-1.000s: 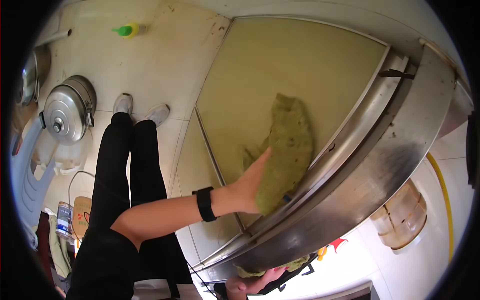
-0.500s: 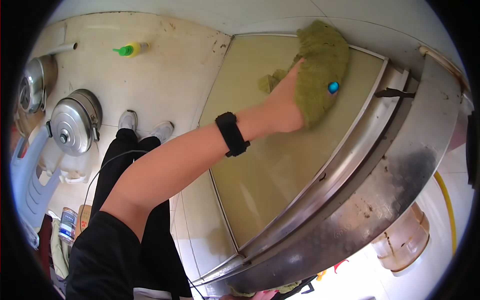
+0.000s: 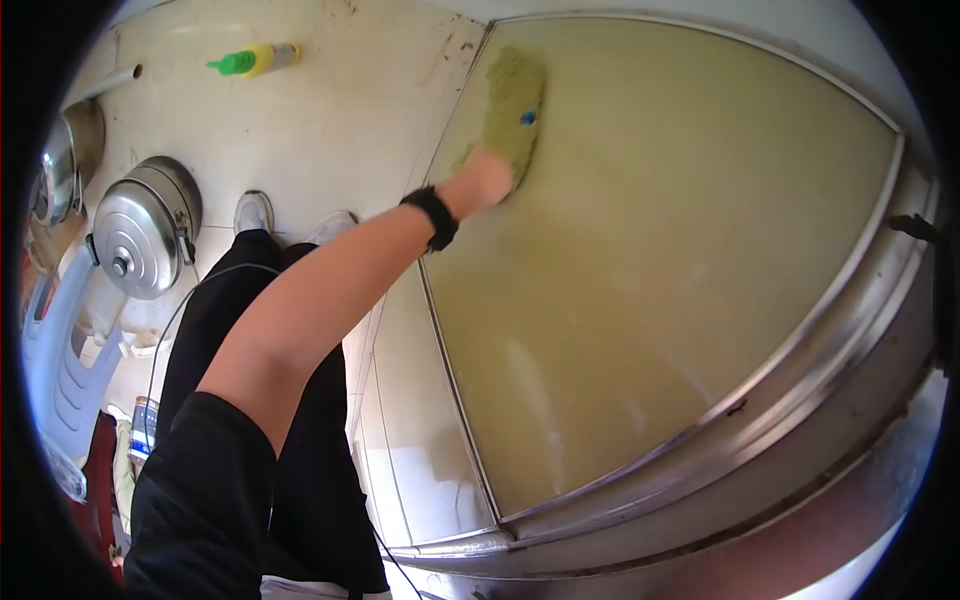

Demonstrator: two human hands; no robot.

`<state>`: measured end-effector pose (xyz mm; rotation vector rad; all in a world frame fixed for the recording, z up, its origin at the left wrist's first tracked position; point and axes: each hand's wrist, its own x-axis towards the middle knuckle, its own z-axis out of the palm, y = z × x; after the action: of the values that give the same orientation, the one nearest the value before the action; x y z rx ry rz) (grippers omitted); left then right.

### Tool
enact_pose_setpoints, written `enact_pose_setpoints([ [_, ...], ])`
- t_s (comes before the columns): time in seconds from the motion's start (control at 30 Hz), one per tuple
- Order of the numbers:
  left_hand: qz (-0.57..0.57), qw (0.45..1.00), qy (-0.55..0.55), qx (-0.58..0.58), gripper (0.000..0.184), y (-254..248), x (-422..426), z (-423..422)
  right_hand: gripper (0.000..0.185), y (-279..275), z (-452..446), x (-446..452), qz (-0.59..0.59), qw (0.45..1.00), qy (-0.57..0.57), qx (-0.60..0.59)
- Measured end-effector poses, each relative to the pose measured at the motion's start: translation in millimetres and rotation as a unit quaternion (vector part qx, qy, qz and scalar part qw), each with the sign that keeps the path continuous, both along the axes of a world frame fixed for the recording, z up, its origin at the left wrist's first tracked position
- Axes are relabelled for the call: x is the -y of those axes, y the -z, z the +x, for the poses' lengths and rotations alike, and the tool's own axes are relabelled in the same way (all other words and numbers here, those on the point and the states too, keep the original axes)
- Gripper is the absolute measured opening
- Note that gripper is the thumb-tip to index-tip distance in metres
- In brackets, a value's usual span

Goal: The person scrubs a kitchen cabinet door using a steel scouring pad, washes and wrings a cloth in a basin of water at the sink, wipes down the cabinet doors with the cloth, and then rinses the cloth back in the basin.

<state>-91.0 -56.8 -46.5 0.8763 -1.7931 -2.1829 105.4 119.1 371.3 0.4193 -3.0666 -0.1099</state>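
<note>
My left hand (image 3: 485, 178) presses a fuzzy green cloth (image 3: 515, 88) against the upper left part of a yellowish, metal-framed panel (image 3: 680, 260). Most of the fingers are hidden by the cloth, which has a small shiny blue spot on it. A black strap (image 3: 432, 217) circles the wrist. Pale streaks show on the lower half of the panel. My right hand is out of view.
On the floor stand a yellow bottle with a green cap (image 3: 262, 60) and a lidded metal pot (image 3: 132, 240). A light blue plastic chair (image 3: 75, 340) is at the left. Metal rails (image 3: 830, 370) border the panel's right side.
My left hand has slid the green cloth leftward and up along the panel's left edge. The view has shifted, and the other hand with green cloth at the bottom has left the picture.
</note>
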Motion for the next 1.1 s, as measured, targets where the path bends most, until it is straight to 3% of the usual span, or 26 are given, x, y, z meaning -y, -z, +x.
enact_pose_setpoints([
  [0.23,0.121,0.988,0.046,0.085,0.033,8.9,-71.3,117.9,0.05,-6.2,-5.2,-3.6,0.002,1.0,0.01,0.007],
  [0.3,0.192,0.978,0.035,0.079,0.033,-13.9,-93.5,143.7,0.049,-8.5,-7.5,-4.9,0.005,1.0,0.006,0.01],
  [0.4,0.412,0.91,-0.031,-0.022,0.038,-86.3,-129.6,168.3,0.048,-12.0,-10.4,-4.4,0.003,1.0,0.004,0.013],
  [0.43,0.601,0.785,-0.064,-0.134,0.04,-124.1,-122.9,161.6,0.047,-13.4,-11.0,-4.5,0.002,1.0,0.003,0.014],
  [0.47,0.763,0.61,-0.082,-0.198,0.041,-162.1,-115.6,154.6,0.047,-14.1,-12.6,-4.5,0.002,1.0,0.004,0.015],
  [0.53,0.91,0.366,-0.116,-0.153,0.042,-220.6,-91.9,144.3,0.046,-16.8,-14.6,-4.6,-0.001,1.0,0.005,0.014],
  [0.6,0.886,0.456,-0.082,-0.036,0.042,-239.2,-75.9,137.2,0.045,-16.1,-18.3,-5.2,-0.002,1.0,0.002,0.014],
  [0.67,0.977,0.16,-0.069,-0.12,0.04,-230.2,-80.0,132.7,0.044,-16.8,-19.2,-7.6,0.0,1.0,0.0,0.013],
  [0.77,0.965,0.106,0.012,-0.238,0.04,-201.8,-54.2,93.2,0.043,-13.5,-21.2,-7.7,0.002,1.0,0.008,0.01],
  [0.83,0.955,0.153,-0.019,-0.255,0.041,-182.5,-49.8,68.8,0.042,-14.6,-22.0,-9.3,0.006,1.0,0.009,0.009],
  [0.9,0.798,0.52,-0.005,-0.304,0.042,-163.4,-37.4,46.5,0.041,-16.5,-24.2,-13.0,0.007,1.0,0.011,0.008],
  [0.93,0.538,0.789,0.024,-0.297,0.043,-157.5,-26.3,37.6,0.041,-20.3,-24.7,-14.1,0.007,1.0,0.014,0.007],
  [1.0,0.307,0.926,0.021,-0.218,0.045,-139.2,-18.1,25.8,0.04,-28.2,-24.8,-15.4,0.004,1.0,0.024,0.009],
  [1.03,0.406,0.895,-0.012,-0.182,0.047,-127.4,-18.9,21.2,0.04,-33.7,-26.5,-16.7,0.003,0.999,0.03,0.012],
  [1.1,0.395,0.907,-0.024,-0.147,0.053,-104.3,-14.0,12.9,0.039,-54.0,-30.2,-21.6,-0.016,0.999,0.045,0.018],
])
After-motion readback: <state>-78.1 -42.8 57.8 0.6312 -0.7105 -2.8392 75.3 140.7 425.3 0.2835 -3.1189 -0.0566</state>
